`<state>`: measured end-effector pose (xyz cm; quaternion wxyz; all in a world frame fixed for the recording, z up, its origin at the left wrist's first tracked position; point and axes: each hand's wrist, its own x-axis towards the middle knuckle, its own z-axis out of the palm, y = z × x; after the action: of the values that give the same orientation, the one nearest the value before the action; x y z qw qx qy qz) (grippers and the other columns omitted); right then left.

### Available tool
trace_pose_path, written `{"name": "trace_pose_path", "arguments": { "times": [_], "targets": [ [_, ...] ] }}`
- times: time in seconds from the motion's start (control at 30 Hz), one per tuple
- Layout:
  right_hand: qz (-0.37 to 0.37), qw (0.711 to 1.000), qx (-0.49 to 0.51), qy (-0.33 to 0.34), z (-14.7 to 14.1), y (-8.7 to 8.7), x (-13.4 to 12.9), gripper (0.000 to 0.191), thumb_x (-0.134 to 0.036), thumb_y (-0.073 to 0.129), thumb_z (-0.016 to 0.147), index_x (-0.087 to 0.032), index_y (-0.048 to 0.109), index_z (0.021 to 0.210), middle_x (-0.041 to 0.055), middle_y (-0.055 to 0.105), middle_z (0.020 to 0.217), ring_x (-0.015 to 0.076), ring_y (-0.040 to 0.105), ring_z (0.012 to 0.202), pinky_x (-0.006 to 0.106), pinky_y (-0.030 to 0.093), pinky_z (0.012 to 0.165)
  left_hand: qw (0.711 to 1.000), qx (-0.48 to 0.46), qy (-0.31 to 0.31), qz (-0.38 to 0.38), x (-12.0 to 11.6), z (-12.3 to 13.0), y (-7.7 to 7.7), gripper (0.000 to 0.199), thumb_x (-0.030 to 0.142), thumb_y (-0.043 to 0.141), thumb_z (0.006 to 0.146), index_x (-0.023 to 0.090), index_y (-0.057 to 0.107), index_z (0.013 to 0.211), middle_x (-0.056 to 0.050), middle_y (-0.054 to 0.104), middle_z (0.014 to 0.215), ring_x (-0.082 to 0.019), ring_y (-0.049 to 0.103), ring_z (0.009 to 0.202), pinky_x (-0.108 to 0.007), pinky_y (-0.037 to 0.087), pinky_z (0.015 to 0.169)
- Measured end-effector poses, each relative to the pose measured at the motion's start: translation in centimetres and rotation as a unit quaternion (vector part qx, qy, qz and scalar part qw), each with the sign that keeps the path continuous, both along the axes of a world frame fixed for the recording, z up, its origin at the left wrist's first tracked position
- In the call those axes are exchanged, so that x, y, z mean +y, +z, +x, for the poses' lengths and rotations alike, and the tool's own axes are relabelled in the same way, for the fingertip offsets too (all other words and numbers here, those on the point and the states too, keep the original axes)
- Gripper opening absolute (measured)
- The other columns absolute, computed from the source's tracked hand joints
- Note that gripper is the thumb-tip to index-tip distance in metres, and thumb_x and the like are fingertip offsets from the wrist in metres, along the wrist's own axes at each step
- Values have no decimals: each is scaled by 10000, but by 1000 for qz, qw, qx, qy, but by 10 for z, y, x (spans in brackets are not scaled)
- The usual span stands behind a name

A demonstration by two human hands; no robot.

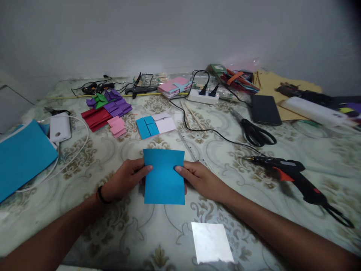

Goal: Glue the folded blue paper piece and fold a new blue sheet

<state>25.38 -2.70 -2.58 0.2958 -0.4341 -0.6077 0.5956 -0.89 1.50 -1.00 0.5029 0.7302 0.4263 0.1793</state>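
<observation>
A flat blue sheet of paper (164,184) is held up over the patterned tablecloth. My left hand (128,177) pinches its left edge, thumb on the front and fingers behind. On the opposite edge my right hand (199,178) grips it the same way. Below and to the right lies a white square of paper (213,242). Beyond the blue sheet rest folded blue paper pieces (147,127) beside folded white ones (165,123), and a small folded pink stack (117,127).
Right of my hands lie a black glue gun (287,169) with its cord, black-handled scissors (255,131) and a dark phone-like slab (266,110). At the back stands a white power strip (203,96). To the left are a white power bank (60,127) and large blue sheets (26,158).
</observation>
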Motion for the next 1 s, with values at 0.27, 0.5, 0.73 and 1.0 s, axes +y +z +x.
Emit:
{"name": "trace_pose_path", "arguments": {
  "times": [0.27, 0.5, 0.73, 1.0],
  "targets": [
    [-5, 1000, -11, 8, 0, 4, -3, 543, -660, 471, 1015, -195, 568, 751, 9, 693, 638, 150, 675, 604, 258, 514, 640, 999, -22, 38, -28, 0, -3, -6, 434, 524, 539, 1020, 178, 559, 759, 10, 640, 618, -144, 608, 547, -239, 471, 539],
    [38, 999, -13, -14, 1, -2, -1, 563, -658, 471, 1012, -203, 536, 687, -5, 676, 631, 143, 609, 593, 249, 470, 587, 1000, 12, 23, -11, 0, -1, -2, 475, 540, 526, 1023, 172, 558, 726, 3, 643, 628, -137, 594, 572, -239, 455, 560],
    [-1, 1000, -4, -4, 0, 1, -1, 532, -643, 483, 1018, -198, 563, 737, 2, 682, 623, 151, 656, 600, 263, 493, 635, 999, -1, 37, 3, -2, 1, -3, 472, 516, 500, 1036, 180, 526, 705, 10, 635, 606, -134, 589, 554, -238, 436, 544],
    [21, 1000, -17, 1, 2, -1, -1, 531, -621, 466, 1035, -200, 575, 730, 0, 693, 621, 140, 654, 588, 259, 496, 646, 1000, -1, 26, 5, -2, 0, -3, 425, 531, 519, 1028, 183, 555, 786, 14, 638, 640, -142, 598, 577, -246, 442, 547]
  ]
}}
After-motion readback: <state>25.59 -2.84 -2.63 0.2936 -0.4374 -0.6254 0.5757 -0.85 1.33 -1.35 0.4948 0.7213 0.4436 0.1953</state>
